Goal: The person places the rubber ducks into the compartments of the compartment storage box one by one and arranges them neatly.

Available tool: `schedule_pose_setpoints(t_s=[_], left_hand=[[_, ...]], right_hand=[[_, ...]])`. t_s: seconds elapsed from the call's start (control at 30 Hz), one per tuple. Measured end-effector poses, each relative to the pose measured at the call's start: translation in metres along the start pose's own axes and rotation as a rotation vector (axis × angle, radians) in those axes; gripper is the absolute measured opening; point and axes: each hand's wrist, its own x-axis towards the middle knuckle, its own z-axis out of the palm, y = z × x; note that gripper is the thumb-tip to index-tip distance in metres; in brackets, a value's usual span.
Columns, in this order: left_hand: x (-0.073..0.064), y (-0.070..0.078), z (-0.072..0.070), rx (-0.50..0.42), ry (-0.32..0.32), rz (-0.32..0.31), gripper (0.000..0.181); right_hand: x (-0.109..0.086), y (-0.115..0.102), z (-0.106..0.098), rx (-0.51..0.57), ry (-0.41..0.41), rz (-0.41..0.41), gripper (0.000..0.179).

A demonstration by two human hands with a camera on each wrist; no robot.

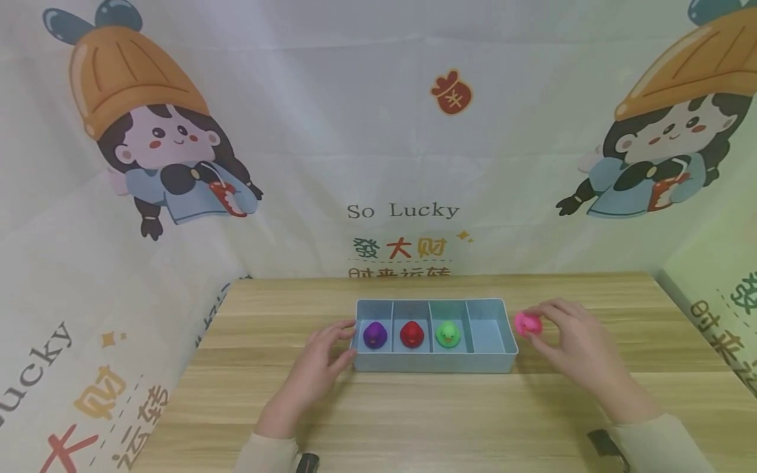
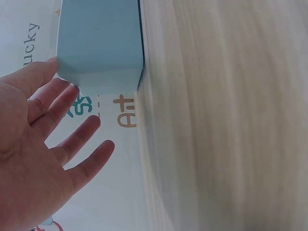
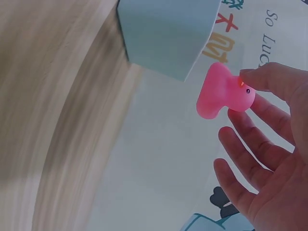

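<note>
A long blue-grey box (image 1: 434, 363) with dividers stands on the table. From left to right its compartments hold a purple duck (image 1: 375, 335), a red duck (image 1: 412, 334) and a green duck (image 1: 448, 334); the rightmost one has nothing in it. My left hand (image 1: 322, 358) is at the box's left end, thumb and fingertips right at the rim, the other fingers (image 2: 89, 161) spread and fairly straight. Just off the right end, my right hand (image 1: 582, 338) pinches a pink rubber duck (image 3: 219, 94) by its head between thumb and fingers, the duck's base facing the box.
The wooden table (image 1: 426, 420) reaches back to a printed cloth (image 1: 390, 118) that hangs behind it and along both sides. Dark bands (image 1: 606, 443) show at both wrists near the sleeves.
</note>
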Motion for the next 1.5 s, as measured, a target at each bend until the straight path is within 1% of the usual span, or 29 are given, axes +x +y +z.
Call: schedule_pose_setpoints(t_s=[0.1,0.27,0.33,0.6,0.8,1.07,1.3,1.5], left_hand=[[0.0,0.001,-0.001,0.006,0.001,0.003,0.039],[0.0,0.001,-0.002,0.002,0.01,0.011,0.039],[0.0,0.001,-0.002,0.0,0.011,0.016,0.039],[0.0,0.0,0.0,0.005,0.013,0.011,0.04],[0.0,0.001,-0.001,-0.008,0.006,-0.003,0.04],[0.0,0.0,0.0,-0.008,0.004,0.01,0.04],[0.0,0.0,-0.001,-0.013,0.003,0.014,0.041],[-0.001,0.001,-0.002,-0.01,0.002,0.016,0.04]], right_hand=[[0.004,-0.003,0.001,0.004,-0.019,0.008,0.033],[0.009,-0.011,0.004,0.028,-0.084,0.05,0.034],[0.01,-0.013,0.006,0.038,-0.096,0.052,0.034],[0.014,-0.015,0.015,0.048,-0.072,-0.02,0.037],[0.017,-0.015,0.02,0.061,-0.092,-0.044,0.036],[0.018,-0.013,0.031,0.066,-0.094,-0.094,0.038],[0.019,-0.013,0.037,0.106,-0.127,-0.095,0.037],[0.021,-0.014,0.041,0.093,-0.176,-0.079,0.036]])
